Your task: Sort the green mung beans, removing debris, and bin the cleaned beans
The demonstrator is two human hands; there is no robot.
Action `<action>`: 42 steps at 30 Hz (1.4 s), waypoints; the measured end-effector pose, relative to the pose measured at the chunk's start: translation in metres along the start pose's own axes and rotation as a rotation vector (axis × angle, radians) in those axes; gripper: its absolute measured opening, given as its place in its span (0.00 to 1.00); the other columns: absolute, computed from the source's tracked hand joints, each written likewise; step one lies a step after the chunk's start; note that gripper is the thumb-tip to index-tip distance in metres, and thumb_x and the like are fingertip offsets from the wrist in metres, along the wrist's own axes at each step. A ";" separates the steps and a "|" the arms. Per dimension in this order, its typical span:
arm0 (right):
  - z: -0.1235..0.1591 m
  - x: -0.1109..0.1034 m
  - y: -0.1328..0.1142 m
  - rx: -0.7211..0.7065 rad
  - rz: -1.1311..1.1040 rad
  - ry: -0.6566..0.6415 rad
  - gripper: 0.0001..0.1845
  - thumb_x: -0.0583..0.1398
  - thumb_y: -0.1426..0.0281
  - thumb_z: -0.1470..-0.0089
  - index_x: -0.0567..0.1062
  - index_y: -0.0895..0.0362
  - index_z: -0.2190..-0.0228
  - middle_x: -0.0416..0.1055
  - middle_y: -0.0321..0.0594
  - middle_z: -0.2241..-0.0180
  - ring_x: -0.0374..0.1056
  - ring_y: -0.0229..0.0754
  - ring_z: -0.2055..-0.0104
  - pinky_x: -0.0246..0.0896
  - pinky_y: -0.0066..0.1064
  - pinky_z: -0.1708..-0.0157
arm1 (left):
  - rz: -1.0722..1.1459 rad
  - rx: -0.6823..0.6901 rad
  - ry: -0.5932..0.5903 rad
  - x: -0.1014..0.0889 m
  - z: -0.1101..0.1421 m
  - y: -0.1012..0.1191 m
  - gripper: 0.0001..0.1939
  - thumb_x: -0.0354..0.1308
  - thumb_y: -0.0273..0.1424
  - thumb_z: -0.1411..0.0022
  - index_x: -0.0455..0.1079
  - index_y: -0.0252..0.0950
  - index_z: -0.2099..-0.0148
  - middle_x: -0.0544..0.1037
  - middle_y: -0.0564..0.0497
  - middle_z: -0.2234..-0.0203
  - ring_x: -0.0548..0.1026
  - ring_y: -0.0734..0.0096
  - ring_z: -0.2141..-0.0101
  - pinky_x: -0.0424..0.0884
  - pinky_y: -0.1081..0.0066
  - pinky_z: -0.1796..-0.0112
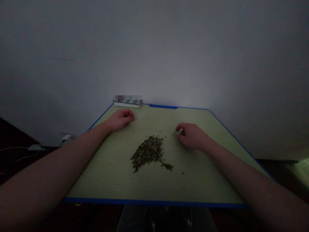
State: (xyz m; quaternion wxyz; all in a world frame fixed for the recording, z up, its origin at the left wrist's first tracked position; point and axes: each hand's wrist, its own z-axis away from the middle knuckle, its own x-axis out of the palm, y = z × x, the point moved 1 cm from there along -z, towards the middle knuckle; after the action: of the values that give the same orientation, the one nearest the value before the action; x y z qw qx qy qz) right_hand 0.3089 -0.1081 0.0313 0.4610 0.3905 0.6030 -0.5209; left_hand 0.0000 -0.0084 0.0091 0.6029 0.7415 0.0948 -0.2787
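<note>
Grains left of right grip.

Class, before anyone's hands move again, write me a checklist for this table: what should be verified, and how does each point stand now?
1. Right hand has the thin pale item between its fingers: ok.
2. Left hand clear of the heap of small dark pieces: ok, it is beyond the heap, to the left.
3. All pieces gathered together: not ok, a stray piece lies apart, near side, to the right.
4. Flat box clear of the heap: ok, at the table's far left corner.
5. Left fingers empty: cannot tell, they are curled.
</note>
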 end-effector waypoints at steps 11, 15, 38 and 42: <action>-0.013 -0.016 0.028 -0.082 -0.306 0.125 0.24 0.57 0.78 0.50 0.74 0.57 0.51 0.78 0.39 0.69 0.74 0.43 0.68 0.68 0.33 0.67 | 0.013 0.000 -0.006 0.000 -0.001 0.000 0.07 0.59 0.33 0.50 0.68 0.35 0.69 0.63 0.59 0.86 0.59 0.78 0.83 0.54 0.75 0.79; -0.014 -0.019 0.036 -0.185 -0.320 0.341 0.21 0.57 0.76 0.48 0.76 0.56 0.52 0.80 0.43 0.64 0.75 0.45 0.66 0.71 0.38 0.63 | 0.000 0.008 -0.010 0.000 -0.001 0.000 0.07 0.59 0.33 0.51 0.69 0.35 0.69 0.63 0.59 0.85 0.60 0.77 0.82 0.55 0.75 0.79; -0.007 -0.040 0.073 -0.377 0.143 -0.045 0.14 0.61 0.74 0.48 0.84 0.45 0.66 0.82 0.32 0.60 0.76 0.46 0.55 0.69 0.37 0.54 | 0.030 0.011 -0.013 0.000 -0.001 -0.003 0.08 0.60 0.35 0.51 0.69 0.36 0.70 0.63 0.59 0.85 0.60 0.78 0.83 0.55 0.75 0.80; -0.016 -0.031 0.069 -0.234 0.242 0.080 0.18 0.59 0.76 0.47 0.84 0.46 0.62 0.82 0.36 0.59 0.76 0.49 0.55 0.67 0.40 0.55 | 0.024 0.019 0.008 0.000 -0.001 -0.001 0.08 0.60 0.35 0.52 0.69 0.36 0.70 0.63 0.59 0.86 0.59 0.78 0.84 0.54 0.75 0.81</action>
State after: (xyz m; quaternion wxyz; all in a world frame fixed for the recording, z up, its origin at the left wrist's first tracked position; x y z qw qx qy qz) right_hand 0.3806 -0.0815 0.0428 0.5381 0.4244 0.6260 -0.3720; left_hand -0.0004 -0.0074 0.0079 0.5990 0.7492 0.0855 -0.2694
